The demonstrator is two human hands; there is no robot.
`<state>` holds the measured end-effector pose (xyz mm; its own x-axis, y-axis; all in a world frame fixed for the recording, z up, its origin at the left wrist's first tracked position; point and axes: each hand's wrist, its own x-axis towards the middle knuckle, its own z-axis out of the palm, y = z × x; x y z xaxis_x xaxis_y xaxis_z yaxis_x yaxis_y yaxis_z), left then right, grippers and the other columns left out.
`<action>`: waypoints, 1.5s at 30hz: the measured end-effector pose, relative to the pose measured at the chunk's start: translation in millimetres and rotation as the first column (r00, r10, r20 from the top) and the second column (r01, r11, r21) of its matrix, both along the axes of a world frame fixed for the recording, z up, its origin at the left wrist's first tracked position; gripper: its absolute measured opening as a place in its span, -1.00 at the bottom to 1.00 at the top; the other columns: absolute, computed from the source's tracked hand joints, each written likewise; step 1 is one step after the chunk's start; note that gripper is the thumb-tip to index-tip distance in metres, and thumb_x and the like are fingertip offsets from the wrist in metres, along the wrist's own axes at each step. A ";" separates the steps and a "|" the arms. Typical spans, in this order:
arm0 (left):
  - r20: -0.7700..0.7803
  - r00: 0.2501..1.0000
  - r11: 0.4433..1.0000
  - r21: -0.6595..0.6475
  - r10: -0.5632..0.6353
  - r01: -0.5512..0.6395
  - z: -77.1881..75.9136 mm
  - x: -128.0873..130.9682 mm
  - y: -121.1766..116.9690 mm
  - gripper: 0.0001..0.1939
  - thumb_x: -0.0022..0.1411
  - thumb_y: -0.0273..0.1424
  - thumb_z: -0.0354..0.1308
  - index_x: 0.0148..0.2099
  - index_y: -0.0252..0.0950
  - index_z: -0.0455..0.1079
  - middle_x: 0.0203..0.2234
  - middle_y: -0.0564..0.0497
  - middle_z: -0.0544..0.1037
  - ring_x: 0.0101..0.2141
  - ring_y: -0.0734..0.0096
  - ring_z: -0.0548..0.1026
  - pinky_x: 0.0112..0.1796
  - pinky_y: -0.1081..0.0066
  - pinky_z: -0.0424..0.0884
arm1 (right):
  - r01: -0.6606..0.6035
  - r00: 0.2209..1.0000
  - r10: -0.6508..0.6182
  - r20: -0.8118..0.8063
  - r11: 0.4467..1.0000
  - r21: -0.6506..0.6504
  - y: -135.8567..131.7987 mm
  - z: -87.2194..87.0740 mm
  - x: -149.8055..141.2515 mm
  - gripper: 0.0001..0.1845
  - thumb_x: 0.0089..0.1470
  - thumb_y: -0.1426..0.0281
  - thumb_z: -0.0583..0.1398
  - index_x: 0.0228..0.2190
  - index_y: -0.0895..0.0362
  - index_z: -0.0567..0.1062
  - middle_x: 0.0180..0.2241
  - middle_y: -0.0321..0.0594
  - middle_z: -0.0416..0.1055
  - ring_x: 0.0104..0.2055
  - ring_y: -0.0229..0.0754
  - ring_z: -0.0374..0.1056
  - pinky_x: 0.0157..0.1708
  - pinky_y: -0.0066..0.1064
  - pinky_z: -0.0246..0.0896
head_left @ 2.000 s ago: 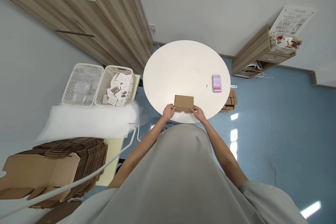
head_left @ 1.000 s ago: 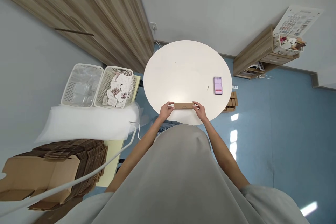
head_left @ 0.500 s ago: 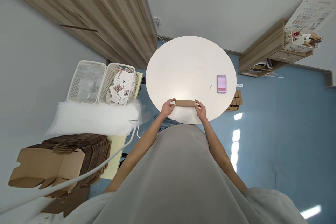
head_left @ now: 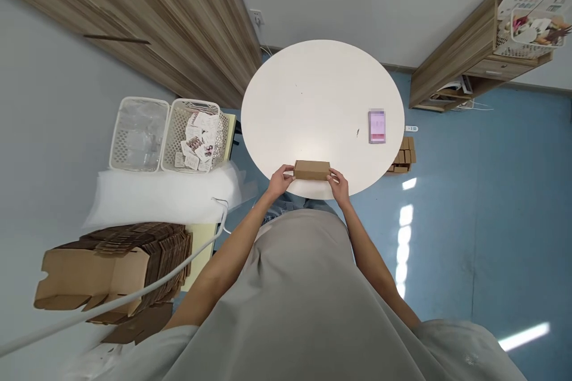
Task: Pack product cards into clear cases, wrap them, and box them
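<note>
A small closed brown cardboard box (head_left: 312,170) is at the near edge of the white oval table (head_left: 322,89). My left hand (head_left: 280,181) grips its left end, thumb and fingers at the side. On the right end, my right hand (head_left: 339,185) holds it in the same way. The top and part of the front of the box show; I cannot tell whether its underside touches the table. Farther right on the table lies a pink and purple pack (head_left: 376,126), its face blurred.
Left of me are a basket of printed cards (head_left: 196,131), a basket of clear plastic bags (head_left: 138,134), white foam sheets (head_left: 161,196) and stacked flat cardboard boxes (head_left: 107,268). Small brown boxes (head_left: 403,158) stand beyond the table's right edge. A wooden cabinet (head_left: 465,59) stands back right.
The box was tipped with its narrow front side up, and is now turned back so its broad top shows. Both hands keep hold of its ends. The camera view has shifted.
</note>
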<state>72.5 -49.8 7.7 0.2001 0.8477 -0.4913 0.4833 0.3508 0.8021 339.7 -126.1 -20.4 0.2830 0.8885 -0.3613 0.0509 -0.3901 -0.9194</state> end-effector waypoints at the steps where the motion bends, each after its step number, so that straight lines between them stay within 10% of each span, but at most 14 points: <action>1: -0.013 1.000 1.000 -0.022 0.012 -0.012 -2.2 1.0 -5.1 -0.50 0.24 -0.34 0.36 0.22 -0.19 0.49 0.24 -0.17 0.58 -0.02 0.08 0.67 0.03 0.13 0.59 | 0.022 1.000 -0.022 -0.017 1.000 -0.008 -7.0 -2.6 -2.5 -0.40 0.14 -0.03 0.32 0.11 0.03 0.62 0.25 -0.01 0.51 0.14 0.04 0.50 0.18 -0.06 0.45; 10: 0.014 0.998 0.974 -0.218 0.068 -0.063 -18.1 7.0 -47.4 -0.55 0.21 -0.25 0.46 0.12 -0.24 0.61 0.06 -0.17 0.70 -0.01 -0.01 0.68 0.12 0.05 0.57 | 0.195 0.979 -0.204 -0.026 0.960 -0.201 -41.9 -20.3 -21.6 -0.43 -0.13 -0.04 0.45 -0.19 0.09 0.62 -0.05 -0.02 0.68 0.01 0.06 0.55 0.22 0.03 0.39; 21: 0.345 0.890 0.911 -0.381 0.298 -0.158 5.5 -5.5 -89.9 -0.52 0.33 -0.24 0.44 0.19 -0.36 0.56 0.13 -0.21 0.66 0.10 0.12 0.65 0.15 0.13 0.61 | 0.292 0.922 -0.337 -0.192 0.929 -0.226 -100.8 36.7 -37.6 -0.36 -0.09 -0.01 0.54 -0.12 0.00 0.44 -0.27 -0.25 0.66 -0.23 -0.06 0.65 -0.02 -0.09 0.58; 32: 0.542 0.814 0.894 -0.444 0.210 0.065 21.5 53.9 -137.0 -0.60 0.33 -0.34 0.44 0.17 -0.29 0.55 0.21 -0.21 0.60 0.20 0.13 0.60 0.29 0.09 0.51 | 0.583 0.776 -0.589 -0.225 0.806 -0.098 -211.9 93.9 -31.2 -0.36 -0.05 0.06 0.54 -0.04 0.03 0.46 -0.13 -0.12 0.68 -0.03 -0.02 0.64 0.24 -0.02 0.51; 45: 0.517 0.856 0.896 -0.388 0.017 0.216 33.5 151.2 -148.6 -0.54 0.24 -0.29 0.51 0.12 -0.30 0.53 0.09 -0.23 0.68 0.16 0.07 0.63 0.30 0.05 0.49 | 0.775 0.553 -0.752 -0.357 0.623 -0.111 -250.6 75.6 43.0 -0.33 -0.16 0.08 0.58 -0.11 0.02 0.46 -0.13 -0.13 0.67 -0.05 0.02 0.66 0.24 0.03 0.52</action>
